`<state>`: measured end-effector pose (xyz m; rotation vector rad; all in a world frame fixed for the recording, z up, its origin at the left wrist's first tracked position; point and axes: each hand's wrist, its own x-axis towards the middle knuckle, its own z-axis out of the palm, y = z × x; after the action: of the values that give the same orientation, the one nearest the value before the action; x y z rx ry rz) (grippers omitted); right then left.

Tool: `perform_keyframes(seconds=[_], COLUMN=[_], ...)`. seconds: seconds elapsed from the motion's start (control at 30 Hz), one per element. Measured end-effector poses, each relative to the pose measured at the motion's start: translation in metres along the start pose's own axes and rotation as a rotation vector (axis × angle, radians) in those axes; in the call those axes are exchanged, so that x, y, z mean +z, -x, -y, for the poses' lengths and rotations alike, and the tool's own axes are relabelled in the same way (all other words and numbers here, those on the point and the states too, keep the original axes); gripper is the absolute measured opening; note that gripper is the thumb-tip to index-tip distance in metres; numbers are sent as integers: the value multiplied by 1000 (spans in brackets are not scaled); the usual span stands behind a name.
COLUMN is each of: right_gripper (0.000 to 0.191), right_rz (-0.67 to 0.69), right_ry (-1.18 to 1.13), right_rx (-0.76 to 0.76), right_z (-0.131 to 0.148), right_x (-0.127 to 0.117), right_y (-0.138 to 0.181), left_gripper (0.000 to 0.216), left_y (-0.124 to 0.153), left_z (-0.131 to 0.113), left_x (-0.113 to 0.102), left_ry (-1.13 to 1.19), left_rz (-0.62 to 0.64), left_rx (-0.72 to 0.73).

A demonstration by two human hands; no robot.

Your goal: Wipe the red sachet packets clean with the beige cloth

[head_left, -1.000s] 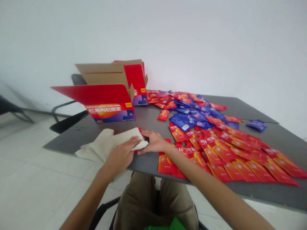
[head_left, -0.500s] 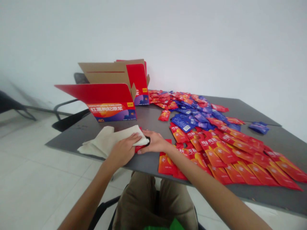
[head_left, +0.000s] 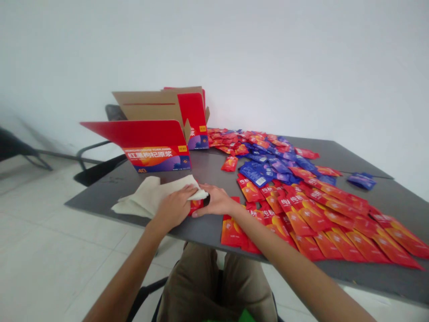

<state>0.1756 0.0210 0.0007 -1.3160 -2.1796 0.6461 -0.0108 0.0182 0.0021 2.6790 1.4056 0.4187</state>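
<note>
Live at the near edge of the grey tabletop (head_left: 209, 227), towards its left corner: grasping a fold of cream cloth (head_left: 145, 195) with the left hand (head_left: 172, 207), fingers laid across it, and clasping the right end of a red item (head_left: 196, 205) with the right hand (head_left: 215, 200). Mostly hidden between cloth and hands, that red item: red side, dark end beside the right hand, exact form impossible to tell.

Over to the containers, along the left edge! First a front carton (head_left: 156, 160), flap raised, printed side in orange and purple, a "40" low down. Just behind, a rear carton (head_left: 193, 109), brown inner flap upright. Contents of both out of sight.

Right of the hands, along the near edge: red pouches (head_left: 298, 212), overlapping. Beyond, towards the far edge: blue packets (head_left: 258, 172), heaped with small red sachets (head_left: 225, 135).
</note>
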Motion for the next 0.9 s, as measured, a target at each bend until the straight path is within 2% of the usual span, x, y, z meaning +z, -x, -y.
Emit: perform_keyframes(seconds=[0.07,0.17,0.27,0.33,0.43,0.5,0.63,0.73,0.9], right_gripper=[94,89,96,95,91,91,92,95,86], right_rz=[-5,2,6,9,-4,-9,-5,-9,-7], right_ry=[-7,2,45,42,5,0,31,38,-23], right_rx=[-9,-50,-25,-30,-28,-14,-48,-40,-21], right_z=[1,-2,-3,-2,1,1,-2,-3,3], right_x=[0,2,3,2,-1,0,4,4,-1], right_y=[0,-2,-4,-3,0,0,-3,-3,0], left_gripper=[56,56,56,55,55,55,56,54,54], left_y=[-2,21,38,30,3,-3,26,39,1], left_z=[0,-6,-10,-9,-3,-2,-10,-12,-3], left_x=[1,6,7,5,2,2,8,8,2], left_ry=[-18,-25,-11,-8,-21,-26,-5,-6,-29], left_rz=[-7,-34,-53,-42,-14,-12,-48,-60,-7], left_rx=[11,85,95,60,-3,0,89,79,-17])
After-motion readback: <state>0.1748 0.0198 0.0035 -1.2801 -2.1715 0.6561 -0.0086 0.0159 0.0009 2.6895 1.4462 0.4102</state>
